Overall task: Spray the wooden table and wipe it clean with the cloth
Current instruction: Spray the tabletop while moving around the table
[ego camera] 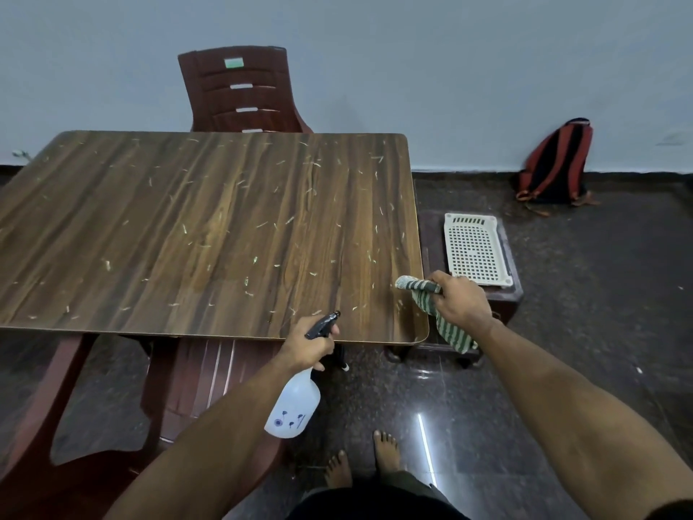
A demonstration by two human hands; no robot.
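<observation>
A: What does the tabletop look like?

B: The wooden table (210, 227) is a rounded-corner rectangle with dark streaky grain, littered with pale thin shreds.

A: And the hands?

B: The left hand (307, 347) curls its fingers round the black trigger head of a spray bottle (294, 405), a translucent white plastic body with small blue prints, hanging below the table's near edge. The right hand (463, 304) grips a green-and-white striped cloth (442, 324), bunched at the table's near right corner, its tail drooping past the edge.

A: Anything else?

B: A slatted maroon plastic chair (243, 91) beyond the table, and a white perforated tray (476, 249) on a dark stool (510, 294) beside it.
</observation>
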